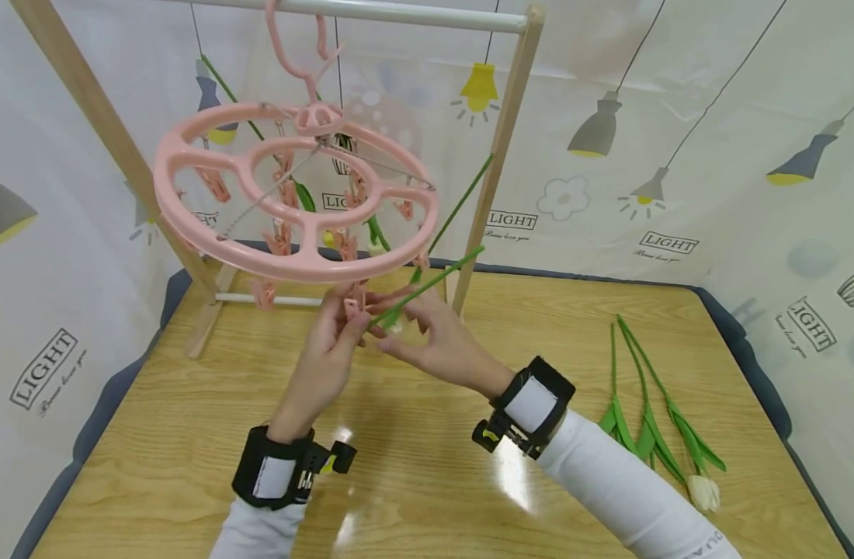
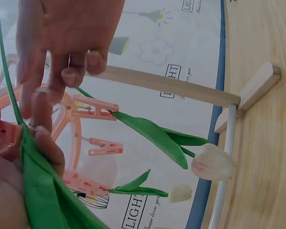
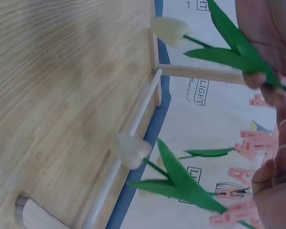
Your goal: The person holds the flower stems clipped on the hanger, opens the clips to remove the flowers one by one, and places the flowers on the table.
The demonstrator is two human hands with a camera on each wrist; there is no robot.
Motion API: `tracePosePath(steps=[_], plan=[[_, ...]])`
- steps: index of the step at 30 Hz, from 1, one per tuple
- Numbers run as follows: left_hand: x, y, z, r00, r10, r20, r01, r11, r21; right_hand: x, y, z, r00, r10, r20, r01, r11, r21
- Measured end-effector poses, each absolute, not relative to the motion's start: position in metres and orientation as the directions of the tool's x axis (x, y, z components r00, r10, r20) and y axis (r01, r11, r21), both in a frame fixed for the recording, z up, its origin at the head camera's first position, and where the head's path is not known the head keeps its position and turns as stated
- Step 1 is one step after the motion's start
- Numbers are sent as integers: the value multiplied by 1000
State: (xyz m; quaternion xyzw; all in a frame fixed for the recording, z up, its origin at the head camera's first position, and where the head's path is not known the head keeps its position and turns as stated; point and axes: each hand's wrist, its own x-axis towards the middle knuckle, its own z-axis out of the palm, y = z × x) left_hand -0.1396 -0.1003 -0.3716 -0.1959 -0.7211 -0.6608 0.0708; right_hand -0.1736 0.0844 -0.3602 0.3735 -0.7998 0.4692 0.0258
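Observation:
My left hand grips a pink clothespin that hangs from the front rim of the round pink hanger. At the clip's end is a white tulip; its green stem slants up to the right and its bloom hangs down. My right hand is beside the stem, fingers loosely extended and fingertips close to the left hand. In the left wrist view, other white tulips hang bloom-down from pink clips behind both hands.
The hanger's hook hangs over a white rod of a wooden stand. Several green-stemmed tulips lie on the wooden table at the right, partly behind my sleeve. A lamp-patterned cloth backs the table.

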Motion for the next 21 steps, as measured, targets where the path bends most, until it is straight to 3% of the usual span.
tracePosePath(steps=[9, 17, 21], plan=[[-138, -106, -367, -903, 200, 380, 385, -13, 923, -175, 110, -342, -764, -544, 347, -499, 157, -852], [-139, -107, -368, -901, 164, 402, 407, -2, 913, -175, 120, -319, -730, -511, 454, -456, -131, -881], [-140, -106, -370, -892, 158, 423, 422, -47, 906, -177, 125, -314, -753, -476, 455, -440, -151, -885]])
